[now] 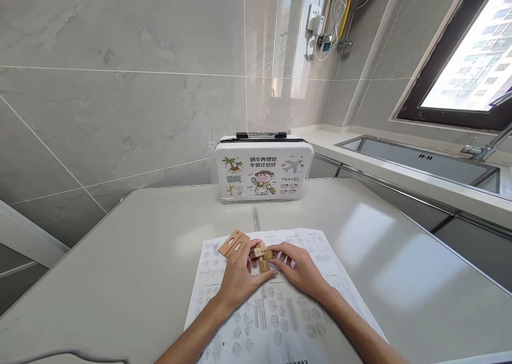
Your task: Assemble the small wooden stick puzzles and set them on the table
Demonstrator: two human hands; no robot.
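Between my two hands is a small wooden burr puzzle of interlocked blocks, held just over the printed sheet. My left hand grips its left and lower side, with the thumb at the bottom block. From the right, my right hand pinches the block end that sticks out that way. Flat wooden pieces with slots lie on the sheet beyond my left fingers, partly covered by them. Diagrams of puzzle shapes fill the sheet.
A white case with cartoon prints stands at the back of the white table, against the tiled wall. To the right run a counter and a sink with a tap. Pipes and a socket are on the wall above.
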